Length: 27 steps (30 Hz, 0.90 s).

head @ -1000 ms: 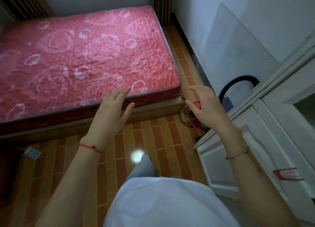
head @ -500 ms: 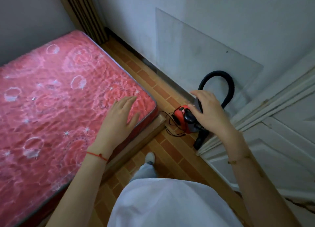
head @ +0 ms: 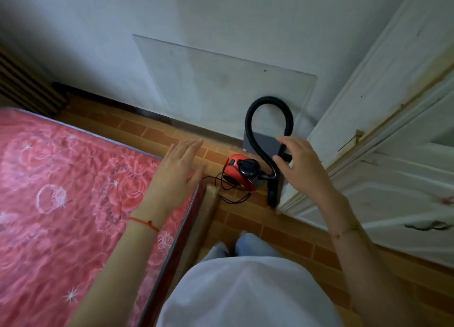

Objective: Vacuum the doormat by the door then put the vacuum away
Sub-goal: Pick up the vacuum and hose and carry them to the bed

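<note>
A small red and black vacuum [head: 239,170] sits on the brick-pattern floor in the corner, between the bed and the white door. Its black hose [head: 253,120] loops up against the wall, and its nozzle [head: 272,195] points down beside the door. A thin black cord [head: 229,195] lies tangled in front of it. My right hand [head: 301,166] hovers open just right of the hose, fingers spread, not touching it. My left hand [head: 177,173] is open, palm down, over the mattress corner. No doormat is in view.
A red quilted mattress [head: 73,191] on a wooden frame [head: 205,211] fills the left. A clear sheet [head: 221,88] leans on the grey wall. A white panelled door [head: 383,169] stands at the right. My legs and white top are at the bottom.
My view has turned right and closer to the corner, bringing the whole vacuum into sight. My right hand has shifted from over the vacuum body to beside the hose.
</note>
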### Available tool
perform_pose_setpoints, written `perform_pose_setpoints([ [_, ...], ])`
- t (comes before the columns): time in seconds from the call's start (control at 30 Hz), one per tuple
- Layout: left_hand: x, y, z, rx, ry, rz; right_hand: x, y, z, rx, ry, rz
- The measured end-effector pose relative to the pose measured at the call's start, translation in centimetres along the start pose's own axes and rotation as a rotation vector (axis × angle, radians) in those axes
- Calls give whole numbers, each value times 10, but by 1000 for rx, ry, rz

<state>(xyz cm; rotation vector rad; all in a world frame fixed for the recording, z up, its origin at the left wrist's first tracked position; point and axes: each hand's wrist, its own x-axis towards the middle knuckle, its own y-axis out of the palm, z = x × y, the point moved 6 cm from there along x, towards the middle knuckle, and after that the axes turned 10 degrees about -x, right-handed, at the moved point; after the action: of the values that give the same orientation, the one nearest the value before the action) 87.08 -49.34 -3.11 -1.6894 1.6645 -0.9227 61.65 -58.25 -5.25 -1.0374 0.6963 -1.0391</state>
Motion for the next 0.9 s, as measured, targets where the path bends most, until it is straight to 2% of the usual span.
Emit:
perform_pose_setpoints([
  [0.5,92,56,35,21,110,137,59,33,-49,-12,146,-21],
  [0.73,139,117,77,82,147,199,103,89,-85,9,285,-4],
  [0.9,174,186,125,122,144,289,136,155,-124,46,410,24],
])
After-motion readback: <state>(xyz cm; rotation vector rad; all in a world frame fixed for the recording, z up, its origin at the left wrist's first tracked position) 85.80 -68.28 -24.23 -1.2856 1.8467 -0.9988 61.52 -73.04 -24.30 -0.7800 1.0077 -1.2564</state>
